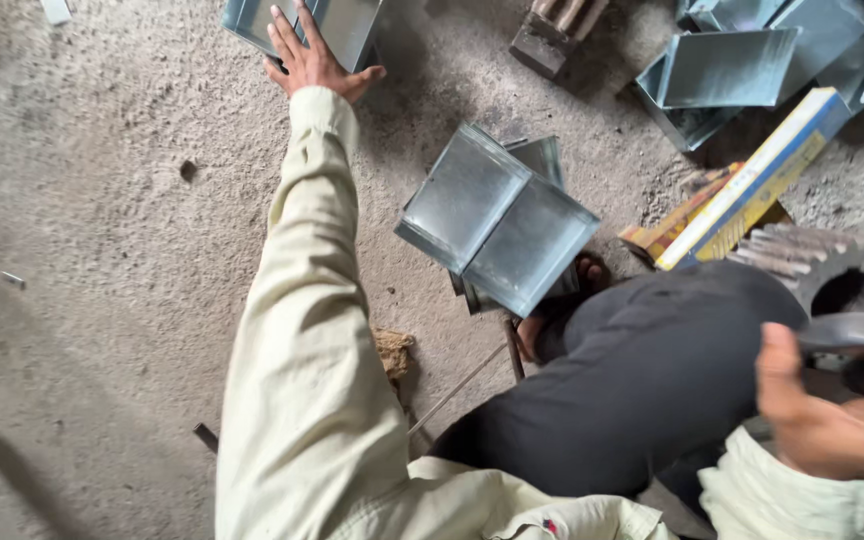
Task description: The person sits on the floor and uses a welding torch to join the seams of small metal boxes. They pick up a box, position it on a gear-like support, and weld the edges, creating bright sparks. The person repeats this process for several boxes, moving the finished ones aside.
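L grip flat on metal tray

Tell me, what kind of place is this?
Probably a small sheet-metal workshop, with work done on the ground. Folded metal boxes lie on a rough concrete floor, more are piled at top right, and a big toothed gear wheel sits nearby.

**Sheet-metal boxes, one gear, two hands**

Two hands: left hand, right hand. Two folded metal boxes at center, one metal box under the left hand, perhaps five more stacked top right. One toothed gear. One yellow-and-blue carton.
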